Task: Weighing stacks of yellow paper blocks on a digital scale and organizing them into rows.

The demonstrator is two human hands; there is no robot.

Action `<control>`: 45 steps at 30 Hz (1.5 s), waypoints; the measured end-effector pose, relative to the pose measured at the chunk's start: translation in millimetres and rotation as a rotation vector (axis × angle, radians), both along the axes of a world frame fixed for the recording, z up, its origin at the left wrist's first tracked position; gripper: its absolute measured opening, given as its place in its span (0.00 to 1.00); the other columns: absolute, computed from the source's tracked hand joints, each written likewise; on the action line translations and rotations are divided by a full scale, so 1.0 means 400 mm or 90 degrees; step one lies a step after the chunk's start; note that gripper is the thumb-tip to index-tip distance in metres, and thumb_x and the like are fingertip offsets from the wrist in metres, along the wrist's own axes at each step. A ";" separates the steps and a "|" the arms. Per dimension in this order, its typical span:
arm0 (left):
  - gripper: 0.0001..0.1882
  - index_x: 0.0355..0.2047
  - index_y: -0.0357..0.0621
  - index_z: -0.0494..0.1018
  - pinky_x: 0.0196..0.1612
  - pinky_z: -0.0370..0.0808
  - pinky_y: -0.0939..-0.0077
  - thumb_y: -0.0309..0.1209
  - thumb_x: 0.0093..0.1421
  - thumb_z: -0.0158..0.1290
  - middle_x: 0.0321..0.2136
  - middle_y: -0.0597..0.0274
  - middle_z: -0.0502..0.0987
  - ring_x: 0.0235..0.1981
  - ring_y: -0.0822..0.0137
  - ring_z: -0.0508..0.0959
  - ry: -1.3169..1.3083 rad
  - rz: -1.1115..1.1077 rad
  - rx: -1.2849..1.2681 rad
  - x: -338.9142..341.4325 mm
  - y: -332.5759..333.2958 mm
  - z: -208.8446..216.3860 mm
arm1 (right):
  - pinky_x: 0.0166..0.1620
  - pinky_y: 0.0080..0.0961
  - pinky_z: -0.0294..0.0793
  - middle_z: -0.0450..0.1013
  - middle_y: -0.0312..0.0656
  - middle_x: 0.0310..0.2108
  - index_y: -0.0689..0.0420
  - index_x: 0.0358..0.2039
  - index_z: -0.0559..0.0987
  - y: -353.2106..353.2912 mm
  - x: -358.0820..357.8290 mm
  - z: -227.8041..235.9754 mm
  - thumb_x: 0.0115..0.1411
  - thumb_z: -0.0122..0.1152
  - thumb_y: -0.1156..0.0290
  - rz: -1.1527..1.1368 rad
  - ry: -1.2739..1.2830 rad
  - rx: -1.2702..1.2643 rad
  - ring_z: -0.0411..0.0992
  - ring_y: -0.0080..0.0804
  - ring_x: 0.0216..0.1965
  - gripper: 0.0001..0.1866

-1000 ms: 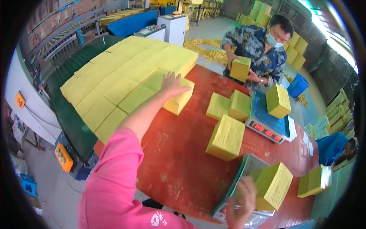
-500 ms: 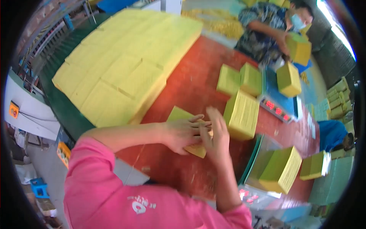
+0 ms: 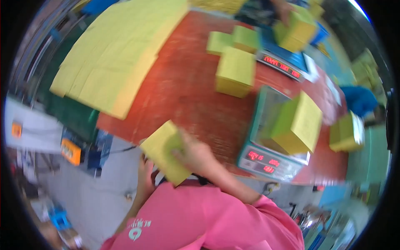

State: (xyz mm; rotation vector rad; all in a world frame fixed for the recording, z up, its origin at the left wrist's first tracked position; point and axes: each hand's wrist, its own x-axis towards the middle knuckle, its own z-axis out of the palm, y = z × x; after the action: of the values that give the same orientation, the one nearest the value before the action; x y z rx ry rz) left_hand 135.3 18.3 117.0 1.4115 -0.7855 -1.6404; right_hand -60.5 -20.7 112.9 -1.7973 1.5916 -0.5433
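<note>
A stack of yellow paper (image 3: 163, 146) is tilted at the table's near edge, close to my body. My left hand (image 3: 146, 177) grips its lower left edge, with part of the fingers hidden behind it. From the other side my right hand (image 3: 199, 157) holds the same stack, fingers along its far right edge and thumb bent over its face. Motion blurs the right fingers. A thick block of yellow paper (image 3: 289, 123) rests on the nearer scale (image 3: 266, 162), to the right of my hands.
Wide rows of yellow paper stacks (image 3: 112, 54) cover the far left of the red table (image 3: 183, 91). Several yellow blocks (image 3: 235, 71) stand beyond my right hand. At a second scale (image 3: 279, 66), another person's hand (image 3: 284, 11) holds a block. An orange control box (image 3: 71, 151) is at left.
The stack has come off the tabletop toward my body, with both hands on it. My left hand has moved from above it to its lower left edge. The view has shifted.
</note>
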 end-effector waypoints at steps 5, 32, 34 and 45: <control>0.31 0.67 0.44 0.49 0.62 0.64 0.59 0.44 0.69 0.40 0.63 0.53 0.60 0.63 0.58 0.64 0.187 -0.045 -0.025 -0.023 0.141 -0.076 | 0.46 0.43 0.76 0.71 0.59 0.51 0.60 0.64 0.57 0.139 -0.003 0.011 0.57 0.61 0.55 -0.014 -0.040 -0.010 0.74 0.54 0.46 0.40; 0.29 0.56 0.48 0.70 0.49 0.75 0.70 0.52 0.61 0.54 0.49 0.62 0.77 0.48 0.71 0.77 0.119 -0.752 -0.133 -0.924 -0.284 0.509 | 0.54 0.38 0.66 0.68 0.43 0.56 0.56 0.63 0.65 0.255 -0.831 0.416 0.59 0.62 0.45 -0.489 -0.560 -0.251 0.68 0.36 0.53 0.39; 0.30 0.56 0.49 0.70 0.50 0.74 0.68 0.53 0.60 0.54 0.50 0.63 0.76 0.49 0.71 0.76 0.120 -0.777 -0.120 -0.972 -0.336 0.453 | 0.54 0.39 0.64 0.69 0.41 0.54 0.52 0.60 0.70 0.233 -0.860 0.369 0.58 0.61 0.43 -0.523 -0.588 -0.205 0.66 0.36 0.54 0.36; 0.34 0.59 0.56 0.69 0.51 0.71 0.67 0.61 0.59 0.51 0.52 0.67 0.75 0.51 0.70 0.74 0.070 -0.805 -0.122 -0.977 -0.357 0.406 | 0.48 0.30 0.63 0.72 0.33 0.46 0.48 0.59 0.71 0.223 -0.871 0.327 0.61 0.55 0.41 -0.577 -0.535 -0.182 0.69 0.24 0.39 0.32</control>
State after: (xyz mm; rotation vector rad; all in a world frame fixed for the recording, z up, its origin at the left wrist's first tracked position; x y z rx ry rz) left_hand -255.5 -124.6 279.4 0.6105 -1.9276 -2.3814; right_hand -409.1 68.4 243.6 -0.6787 1.6322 -1.7291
